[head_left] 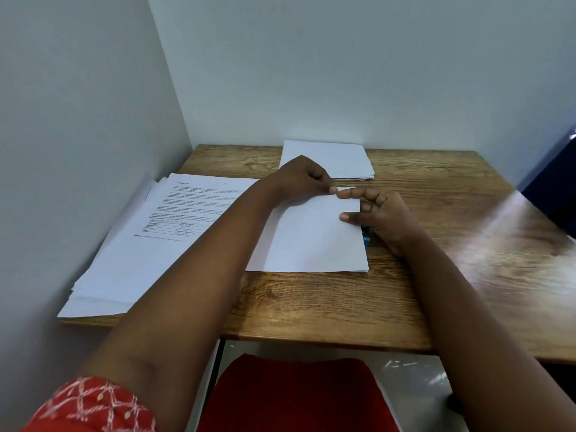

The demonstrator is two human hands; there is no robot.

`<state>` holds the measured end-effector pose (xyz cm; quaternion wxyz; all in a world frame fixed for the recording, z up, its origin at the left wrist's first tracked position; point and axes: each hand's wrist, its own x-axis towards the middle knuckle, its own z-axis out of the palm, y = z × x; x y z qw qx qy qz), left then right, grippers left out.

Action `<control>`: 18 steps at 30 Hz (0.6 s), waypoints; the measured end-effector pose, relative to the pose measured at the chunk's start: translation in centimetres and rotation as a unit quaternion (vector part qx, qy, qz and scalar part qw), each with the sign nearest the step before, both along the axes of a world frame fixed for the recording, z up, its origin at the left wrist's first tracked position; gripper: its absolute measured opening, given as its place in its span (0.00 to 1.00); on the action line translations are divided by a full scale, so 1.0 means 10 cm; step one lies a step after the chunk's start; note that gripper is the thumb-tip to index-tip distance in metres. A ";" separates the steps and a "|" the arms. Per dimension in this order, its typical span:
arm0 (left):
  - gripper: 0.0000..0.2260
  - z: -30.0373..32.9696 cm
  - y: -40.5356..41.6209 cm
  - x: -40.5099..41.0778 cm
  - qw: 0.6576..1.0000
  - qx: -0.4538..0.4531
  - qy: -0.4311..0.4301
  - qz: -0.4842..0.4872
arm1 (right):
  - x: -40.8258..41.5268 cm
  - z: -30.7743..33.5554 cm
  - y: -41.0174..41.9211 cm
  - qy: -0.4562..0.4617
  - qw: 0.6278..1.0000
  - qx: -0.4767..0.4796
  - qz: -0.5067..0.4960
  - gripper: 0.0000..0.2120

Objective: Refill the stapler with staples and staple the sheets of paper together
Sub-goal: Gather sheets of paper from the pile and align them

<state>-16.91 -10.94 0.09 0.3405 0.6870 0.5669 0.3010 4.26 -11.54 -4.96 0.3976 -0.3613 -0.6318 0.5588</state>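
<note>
Stapler: blue, mostly hidden under the right edge of blank sheets, centre of wooden table. Left hand pinches the sheets' far corner; right hand pinches their right edge. Refilling cannot be judged; this set possibly already stapled. Printed stack left, plain stack behind; white corner walls

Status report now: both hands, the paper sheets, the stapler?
Left hand pinches far corner of blank sheets. Right hand holds right edge. Blue stapler mostly hidden under right hand. Nothing in the way.
</note>
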 end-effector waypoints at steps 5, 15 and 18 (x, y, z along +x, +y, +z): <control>0.03 -0.05 0.01 0.04 1.000 0.018 0.000 -0.006 | -0.05 0.00 0.01 0.044 0.998 0.033 -0.033 0.15; 0.09 -0.09 -0.01 0.12 0.999 0.029 0.018 -0.009 | -0.17 -0.14 0.10 -0.154 0.938 0.230 -0.209 0.04; 0.11 -0.14 -0.02 0.11 1.000 0.019 0.014 -0.013 | -0.17 -0.13 0.09 -0.168 0.936 0.225 -0.214 0.03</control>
